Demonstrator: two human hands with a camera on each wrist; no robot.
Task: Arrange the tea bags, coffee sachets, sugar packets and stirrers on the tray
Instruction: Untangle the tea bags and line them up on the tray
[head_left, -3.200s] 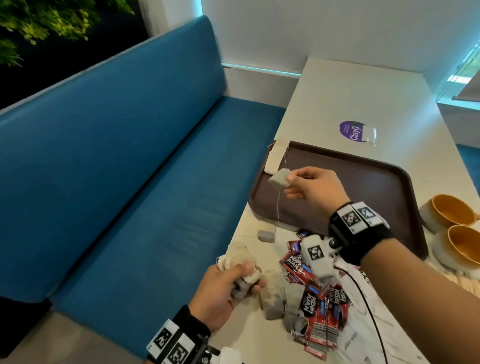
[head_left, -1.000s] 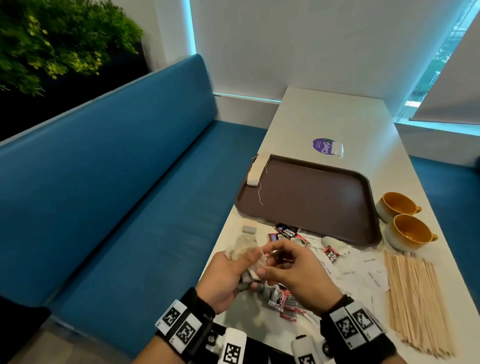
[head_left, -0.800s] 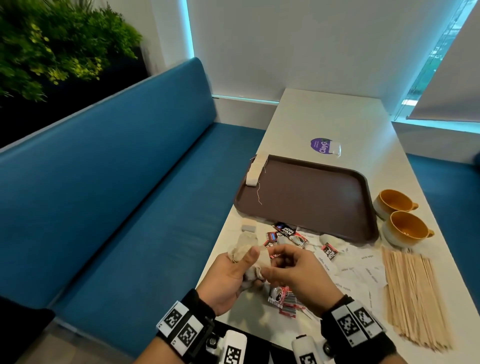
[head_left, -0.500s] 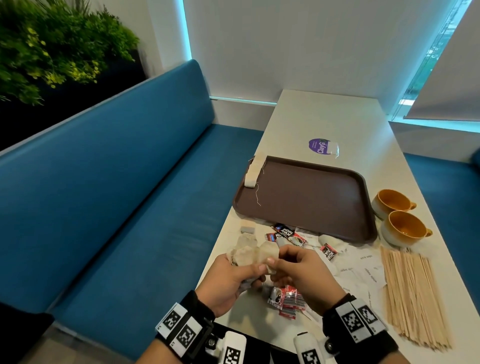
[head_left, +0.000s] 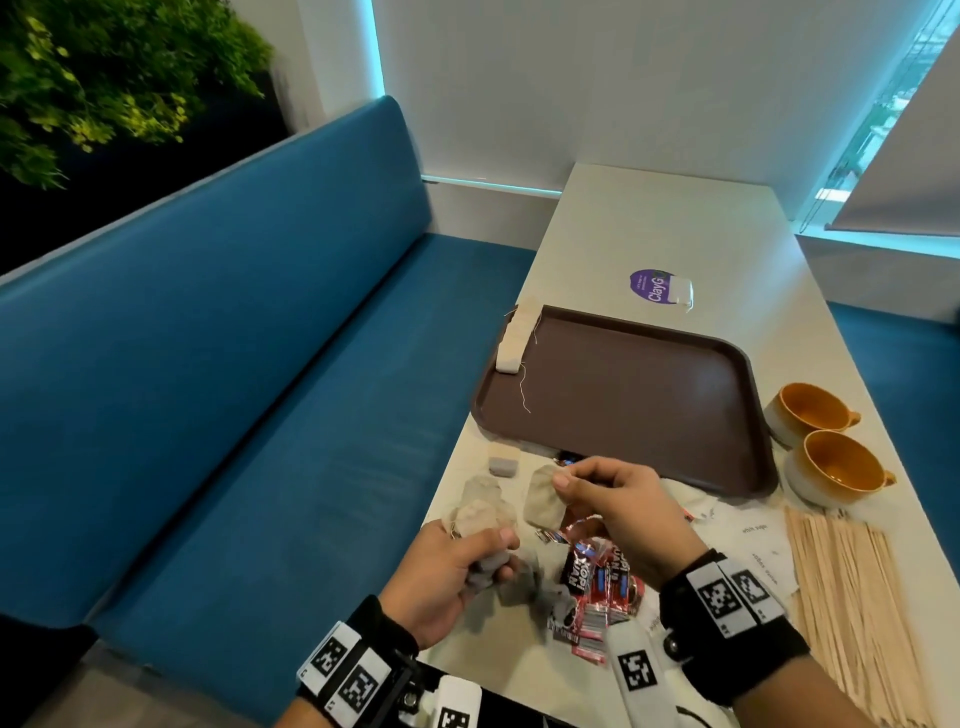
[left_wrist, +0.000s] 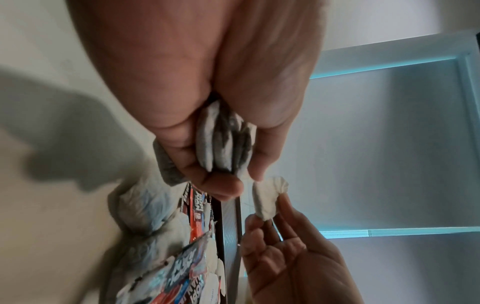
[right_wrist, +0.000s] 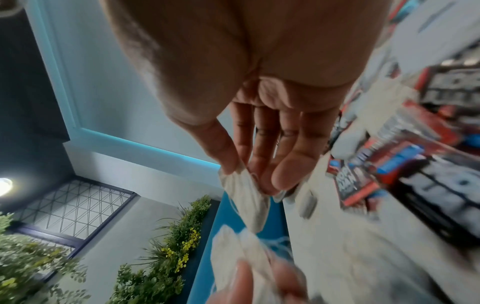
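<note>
Right hand (head_left: 618, 499) pinches one tea bag (head_left: 543, 501) by its top; left hand (head_left: 447, 577) grips a bunch (head_left: 480, 517), both over the table, tray (head_left: 639, 395) at 12 o'clock. Risk, I judge: trailing strings snag, dragging extra bags out, or the loose pinch drops it short of the tray.

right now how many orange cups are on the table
2. Both stand to the right of the brown tray: the far cup beside its right edge, the near cup by its near right corner, just beyond the wooden stirrers. None looks hidden.
</note>
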